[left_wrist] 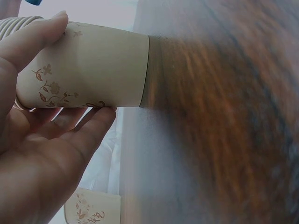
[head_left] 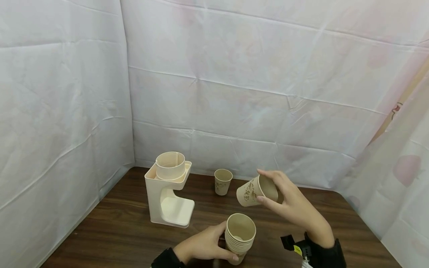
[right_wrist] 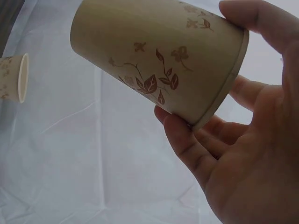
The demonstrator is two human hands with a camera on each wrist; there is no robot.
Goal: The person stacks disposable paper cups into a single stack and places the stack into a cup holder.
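My left hand [head_left: 209, 243] grips a stack of nested beige paper cups [head_left: 239, 243] near the table's front, its thumb and fingers around the side. In the left wrist view the lowest cup [left_wrist: 93, 65] of the stack shows brown flower print and its base meets the wood. Above the table, my right hand [head_left: 291, 197] pinches a single paper cup [head_left: 248, 193] near its rim between thumb and fingers. That cup is tilted, mouth toward the palm; the right wrist view shows its printed side [right_wrist: 159, 60]. Another paper cup [head_left: 222, 182] stands upright behind, touched by neither hand.
A cream-coloured stand [head_left: 154, 201] with a round open holder [head_left: 170, 169] on top and a flat foot is at the left of the dark wooden table [head_left: 110, 230]. White cloth [head_left: 234, 93] hangs behind and at both sides.
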